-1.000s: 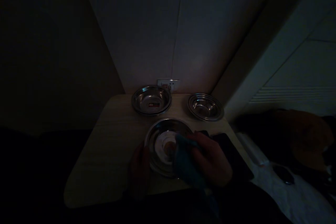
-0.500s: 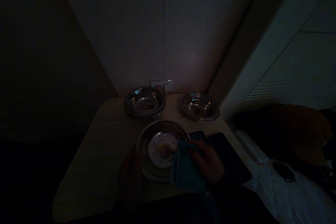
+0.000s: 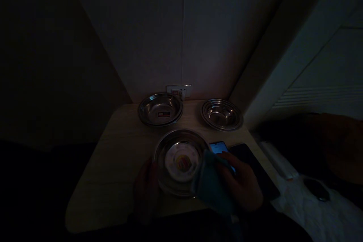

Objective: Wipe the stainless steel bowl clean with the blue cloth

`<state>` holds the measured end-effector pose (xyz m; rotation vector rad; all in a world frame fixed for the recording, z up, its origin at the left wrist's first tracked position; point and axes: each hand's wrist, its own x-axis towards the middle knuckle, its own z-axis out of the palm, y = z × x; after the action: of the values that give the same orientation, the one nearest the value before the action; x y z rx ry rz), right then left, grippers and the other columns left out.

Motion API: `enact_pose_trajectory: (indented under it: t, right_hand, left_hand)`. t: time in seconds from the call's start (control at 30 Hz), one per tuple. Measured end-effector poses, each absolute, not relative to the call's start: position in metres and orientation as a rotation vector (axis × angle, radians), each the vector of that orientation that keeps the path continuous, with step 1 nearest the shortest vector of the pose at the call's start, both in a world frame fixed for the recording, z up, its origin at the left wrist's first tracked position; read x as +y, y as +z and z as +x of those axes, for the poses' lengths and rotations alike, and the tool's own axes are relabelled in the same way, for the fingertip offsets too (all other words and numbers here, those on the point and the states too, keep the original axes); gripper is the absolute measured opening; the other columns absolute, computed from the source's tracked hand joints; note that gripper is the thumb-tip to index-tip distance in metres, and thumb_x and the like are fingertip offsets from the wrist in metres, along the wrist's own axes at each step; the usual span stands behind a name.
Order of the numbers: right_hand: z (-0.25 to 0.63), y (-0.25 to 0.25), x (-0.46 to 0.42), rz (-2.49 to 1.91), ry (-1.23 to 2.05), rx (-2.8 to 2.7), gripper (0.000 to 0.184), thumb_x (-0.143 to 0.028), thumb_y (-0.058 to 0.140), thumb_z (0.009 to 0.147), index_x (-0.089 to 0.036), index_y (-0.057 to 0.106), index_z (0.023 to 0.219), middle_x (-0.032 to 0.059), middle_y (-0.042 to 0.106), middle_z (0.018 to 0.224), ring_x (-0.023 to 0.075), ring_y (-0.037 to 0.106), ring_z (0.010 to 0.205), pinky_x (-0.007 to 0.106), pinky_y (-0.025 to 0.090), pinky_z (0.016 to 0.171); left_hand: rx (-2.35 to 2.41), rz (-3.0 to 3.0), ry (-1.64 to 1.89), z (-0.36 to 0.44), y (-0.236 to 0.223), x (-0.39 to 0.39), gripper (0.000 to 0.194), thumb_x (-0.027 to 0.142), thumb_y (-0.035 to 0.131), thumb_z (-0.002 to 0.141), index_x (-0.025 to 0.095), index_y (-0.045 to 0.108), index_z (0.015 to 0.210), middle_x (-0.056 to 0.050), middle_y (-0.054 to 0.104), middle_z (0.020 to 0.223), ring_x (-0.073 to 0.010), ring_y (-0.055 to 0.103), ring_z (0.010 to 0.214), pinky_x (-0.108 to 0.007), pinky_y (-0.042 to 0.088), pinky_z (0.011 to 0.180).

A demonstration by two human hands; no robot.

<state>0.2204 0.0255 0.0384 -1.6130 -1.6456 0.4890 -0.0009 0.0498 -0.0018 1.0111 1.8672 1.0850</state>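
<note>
A shiny metal basin (image 3: 163, 174) with a round yellow and red sticker in its middle is at the near part of the small table. My left hand (image 3: 146, 187) grips its left rim; the fingers are dim and partly hidden. A folded teal cloth (image 3: 212, 183) is pinched in my right hand (image 3: 241, 183), against the basin's right rim and hanging below it. Just beyond the right hand lies a phone with a lit screen (image 3: 218, 147), partly covered by the hand and cloth.
The room is very dark. On the wooden table (image 3: 113, 159) stand two stacks of metal basins, a left stack (image 3: 160, 109) and a right stack (image 3: 221, 114), near a wall socket (image 3: 178, 90). A dark tablet-like slab (image 3: 265, 174) lies right. Beyond is white bedding (image 3: 309, 211) with a dark oval object (image 3: 317, 189).
My right hand has drawn the cloth rightward, off the basin's inside to its right rim. The phone's screen has lit up. The whole view has shifted slightly.
</note>
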Motion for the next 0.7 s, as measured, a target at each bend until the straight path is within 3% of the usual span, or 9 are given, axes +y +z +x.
enact_pose_trajectory:
  t: [0.13, 0.37, 0.53, 0.7]
  right_hand:
    - [0.228, 0.064, 0.033, -1.551, 0.322, -1.721, 0.023, -0.030, 0.047, 0.084, -0.021, 0.062, 0.097, 0.0027, 0.068, 0.085, 0.0173, 0.063, 0.076, 0.028, 0.050, 0.066]
    - [0.197, 0.092, 0.061, -1.291, -0.416, -2.130, 0.026, -0.028, 0.052, 0.083, -0.020, 0.060, 0.107, 0.0075, 0.066, 0.095, 0.0231, 0.055, 0.086, 0.040, 0.039, 0.078]
    - [0.148, 0.057, 0.078, -1.683, -0.007, -2.637, 0.023, -0.020, 0.046, 0.084, -0.020, 0.061, 0.101, 0.0073, 0.066, 0.090, 0.0226, 0.056, 0.086, 0.035, 0.038, 0.070]
    - [0.138, 0.046, 0.072, -1.694, 0.266, -2.751, 0.028, -0.032, 0.046, 0.083, -0.021, 0.059, 0.105, 0.0092, 0.063, 0.099, 0.0252, 0.053, 0.096, 0.038, 0.037, 0.076]
  left_hand:
    - [1.852, 0.986, 1.100, -0.002, -0.003, 0.048, 0.045, 0.050, 0.043, 0.078, 0.019, 0.061, 0.106, -0.008, 0.063, 0.112, -0.0245, 0.055, 0.106, -0.035, 0.042, 0.091]
    - [1.765, 0.987, 1.148, -0.004, -0.006, 0.047, 0.043, 0.047, 0.044, 0.079, 0.017, 0.062, 0.104, -0.008, 0.064, 0.110, -0.0230, 0.057, 0.103, -0.033, 0.044, 0.088]
    - [1.743, 0.983, 1.179, -0.003, -0.007, 0.048, 0.040, 0.042, 0.044, 0.078, 0.016, 0.062, 0.102, -0.009, 0.065, 0.108, -0.0223, 0.059, 0.100, -0.032, 0.046, 0.085]
    - [1.751, 1.014, 1.169, -0.004, -0.009, 0.049, 0.040, 0.043, 0.043, 0.078, 0.016, 0.063, 0.099, -0.010, 0.065, 0.107, -0.0237, 0.059, 0.100, -0.034, 0.045, 0.086]
